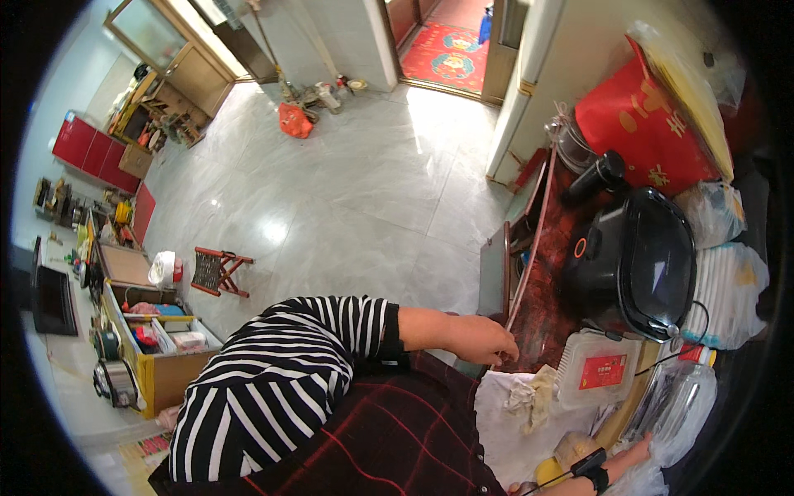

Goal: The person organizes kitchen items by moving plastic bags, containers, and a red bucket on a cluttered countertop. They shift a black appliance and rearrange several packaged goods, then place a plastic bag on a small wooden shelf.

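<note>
My left hand [490, 341], below a black-and-white striped sleeve, is over the edge of the dark red tabletop [536, 310]. Its fingers are loosely bent, and I see nothing between them. A crumpled cream cloth [533, 397] lies nearby on a white cover, beside a clear plastic box with a red label [598, 369]. At the lower right, my right hand [633, 454], with a black strap and device at the wrist, reaches to clear plastic wrapping around a large clear bottle [667, 403]. The plastic partly hides its fingers. A yellow round item [549, 472] lies near that wrist.
A black air fryer [651, 266], a black cylinder [598, 177] and a red bag [645, 124] stand farther along the table. A folding stool [220, 271] stands on the tiled floor [347, 204]. Open drawers [167, 328] are at the left. A cabinet door [494, 273] juts out below the table edge.
</note>
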A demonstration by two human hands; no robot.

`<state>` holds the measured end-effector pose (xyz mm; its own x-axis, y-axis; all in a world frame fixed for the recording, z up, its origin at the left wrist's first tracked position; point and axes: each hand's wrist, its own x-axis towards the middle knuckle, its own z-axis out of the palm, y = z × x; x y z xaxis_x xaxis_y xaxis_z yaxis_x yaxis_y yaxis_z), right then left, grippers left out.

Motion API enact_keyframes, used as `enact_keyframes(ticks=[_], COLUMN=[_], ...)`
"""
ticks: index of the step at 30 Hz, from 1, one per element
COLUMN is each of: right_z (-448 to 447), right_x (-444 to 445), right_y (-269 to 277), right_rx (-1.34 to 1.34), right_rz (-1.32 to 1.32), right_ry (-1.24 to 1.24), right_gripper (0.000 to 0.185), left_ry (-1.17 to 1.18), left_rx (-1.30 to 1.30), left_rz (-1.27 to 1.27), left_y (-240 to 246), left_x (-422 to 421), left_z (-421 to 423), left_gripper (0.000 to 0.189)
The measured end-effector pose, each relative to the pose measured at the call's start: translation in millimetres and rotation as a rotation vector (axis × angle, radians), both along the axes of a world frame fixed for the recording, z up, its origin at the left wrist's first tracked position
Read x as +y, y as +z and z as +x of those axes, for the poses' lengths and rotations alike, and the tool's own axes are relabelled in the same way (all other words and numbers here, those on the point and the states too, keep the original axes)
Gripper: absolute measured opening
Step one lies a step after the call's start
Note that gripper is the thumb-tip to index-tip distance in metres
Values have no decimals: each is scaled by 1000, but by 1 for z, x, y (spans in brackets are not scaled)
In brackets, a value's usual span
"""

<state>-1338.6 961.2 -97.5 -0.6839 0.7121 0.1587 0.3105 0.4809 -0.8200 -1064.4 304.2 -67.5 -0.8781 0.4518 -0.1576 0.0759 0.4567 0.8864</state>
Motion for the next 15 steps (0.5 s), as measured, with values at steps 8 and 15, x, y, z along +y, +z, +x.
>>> enact_keyframes(ticks=[8,15], right_z=[43,107], right_x=[-13,-62], right_y=[29,89], right_rx=[18,204], right_rz=[-78,165], right_ry=[128,252], right_gripper=[73,74], left_ry=[157,285], left_rx=[121,71], left_rz=[42,-16], left_y=[37,66], left_x=[-3,-37], left_z=[87,141], left_gripper=[37,33])
